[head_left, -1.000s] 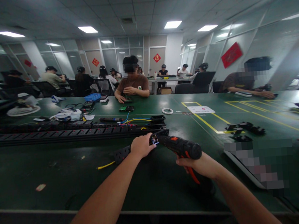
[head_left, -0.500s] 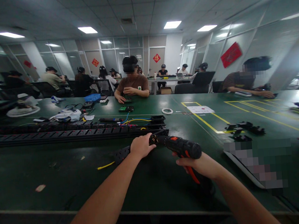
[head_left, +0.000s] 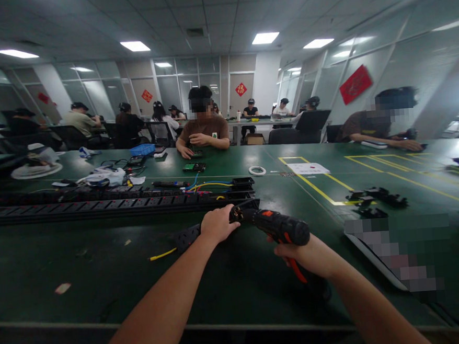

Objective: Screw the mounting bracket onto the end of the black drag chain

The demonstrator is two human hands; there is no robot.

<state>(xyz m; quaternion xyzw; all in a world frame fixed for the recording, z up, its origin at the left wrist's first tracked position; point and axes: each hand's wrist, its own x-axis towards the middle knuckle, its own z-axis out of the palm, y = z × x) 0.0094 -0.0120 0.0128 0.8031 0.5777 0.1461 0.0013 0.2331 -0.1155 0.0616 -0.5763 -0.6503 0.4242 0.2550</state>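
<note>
My right hand (head_left: 298, 252) is wrapped round the handle of a black and orange cordless drill (head_left: 282, 226). The drill points left, its front end reaching a small black part with brassy metal bits (head_left: 237, 214). My left hand (head_left: 218, 224) is closed over a black socket block (head_left: 187, 238), gripping it near that part. Much of the block is hidden under the hand and forearm. A yellow wire (head_left: 163, 254) sticks out to the left of the block. Exactly where the drill's tip meets the part is too small to make out.
Long black socket strips (head_left: 98, 208) lie beyond my left hand. To the right are black brackets (head_left: 380, 198), a blurred-out flat device (head_left: 376, 251) and yellow tape lines. A tape roll (head_left: 256, 170) lies farther back. A co-worker (head_left: 203, 132) sits across the table (head_left: 103, 280).
My right hand's grip on the drill has shifted very slightly. The drill, the socket block and my left hand stay in nearly the same place.
</note>
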